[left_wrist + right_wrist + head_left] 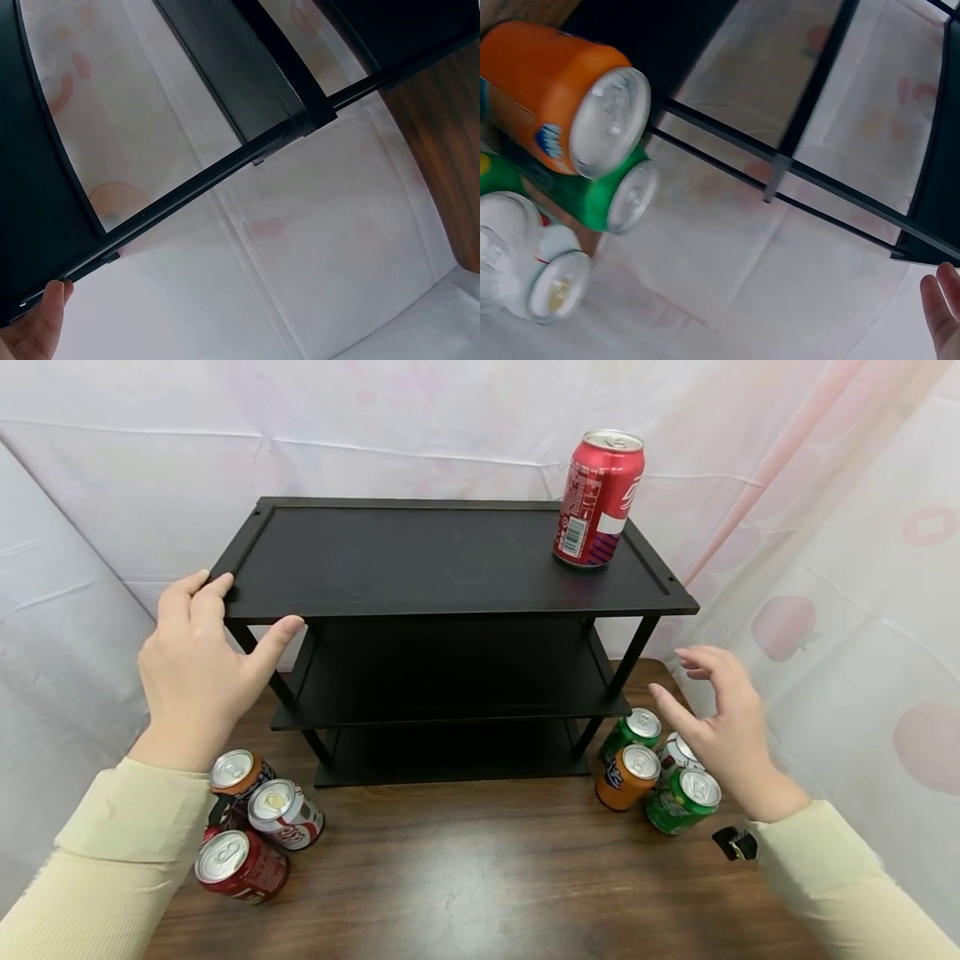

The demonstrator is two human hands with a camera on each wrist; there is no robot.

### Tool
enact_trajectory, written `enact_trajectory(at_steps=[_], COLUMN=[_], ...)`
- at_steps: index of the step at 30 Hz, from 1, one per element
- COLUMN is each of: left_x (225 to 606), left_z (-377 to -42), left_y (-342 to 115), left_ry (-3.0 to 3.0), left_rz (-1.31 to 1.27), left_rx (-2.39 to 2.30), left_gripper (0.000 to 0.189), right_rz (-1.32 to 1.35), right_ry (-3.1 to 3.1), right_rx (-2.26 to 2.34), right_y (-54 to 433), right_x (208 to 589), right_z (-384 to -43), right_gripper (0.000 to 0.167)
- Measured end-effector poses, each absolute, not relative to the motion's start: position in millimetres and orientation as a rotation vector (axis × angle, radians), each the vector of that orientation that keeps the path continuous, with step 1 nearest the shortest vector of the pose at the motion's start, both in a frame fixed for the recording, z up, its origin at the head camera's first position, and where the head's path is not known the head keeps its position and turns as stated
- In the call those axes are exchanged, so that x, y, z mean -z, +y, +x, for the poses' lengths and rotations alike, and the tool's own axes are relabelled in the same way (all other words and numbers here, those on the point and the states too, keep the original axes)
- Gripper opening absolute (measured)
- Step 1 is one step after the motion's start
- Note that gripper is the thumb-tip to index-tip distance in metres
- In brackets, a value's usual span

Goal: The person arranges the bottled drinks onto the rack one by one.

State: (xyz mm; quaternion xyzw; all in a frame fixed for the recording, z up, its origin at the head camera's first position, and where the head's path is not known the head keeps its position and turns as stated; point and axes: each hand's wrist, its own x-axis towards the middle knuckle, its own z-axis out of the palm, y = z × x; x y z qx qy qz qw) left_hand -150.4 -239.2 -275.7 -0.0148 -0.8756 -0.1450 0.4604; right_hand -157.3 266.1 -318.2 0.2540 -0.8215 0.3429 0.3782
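A black three-tier shelf rack (420, 564) stands on the wooden table. Its top tier bears a red soda can (597, 497), upright near the right end. At the rack's left front corner is my left hand (198, 652), fingertips (52, 300) touching the top tier's side edge and thumb spread along the front. My right hand (723, 718) hovers in the air right of the rack, fingers loosely bent, holding nothing. Below it stand an orange Fanta can (621, 783), a green can (675, 806), another green can (622, 735) and a partly hidden white can (678, 752).
Left of the rack, below my left forearm, stand a dark red can (251, 872), a white can (296, 822), an orange can (243, 772) and another partly hidden red one. Pale printed curtains (420, 427) hang behind and beside the rack. Brown table (450, 860) shows in front.
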Motion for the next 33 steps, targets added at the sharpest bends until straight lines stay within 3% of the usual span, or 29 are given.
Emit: enact_trajectory(at_steps=[33], left_x=[275], left_z=[-150], left_y=[-238], left_ry=[-2.145], left_rz=[-0.028], left_rx=[0.37], left_gripper=[0.091], right_rz=[0.307], right_ry=[-2.504], right_rx=[-0.898], right_y=[285], right_x=[405], right_z=[-135], right_gripper=[0.045])
